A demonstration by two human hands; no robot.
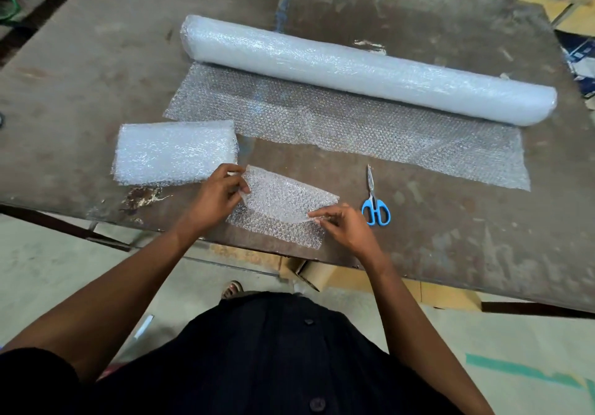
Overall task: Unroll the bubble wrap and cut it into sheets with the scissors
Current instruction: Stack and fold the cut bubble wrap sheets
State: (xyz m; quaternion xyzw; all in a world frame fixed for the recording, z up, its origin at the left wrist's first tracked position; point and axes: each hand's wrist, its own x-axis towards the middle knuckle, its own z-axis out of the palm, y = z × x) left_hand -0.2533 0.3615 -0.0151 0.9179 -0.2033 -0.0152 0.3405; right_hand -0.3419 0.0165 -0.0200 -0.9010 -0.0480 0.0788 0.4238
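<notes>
1. We are pinching the far left corner of a small cut sheet (pixel 283 203) of bubble wrap with our left hand (pixel 216 196); its fingers (pixel 242 186) are curling closed on the plastic.
2. Our right hand (pixel 342 226) is gripping the same sheet at its right side, thumb and fingers closing on an edge that is lifting and folding over the rest of the piece.
3. The sheet is lying at the near edge of the table (pixel 96 76), directly in front of us, with its near part flat on the surface.
4. The blue-handled scissors (pixel 374 202) are resting on the table just right of our right hand, blades closed and pointing away from us; neither hand is touching them.
5. A stack of cut sheets (pixel 175 153) is sitting to the left, just beyond our left hand.
6. The bubble wrap roll (pixel 363 68) is lying across the far middle of the table, with an unrolled length (pixel 347 124) spreading flat toward us, well apart from the piece we are holding.
7. Cardboard boxes (pixel 314 274) are showing below the table edge, on the floor.
</notes>
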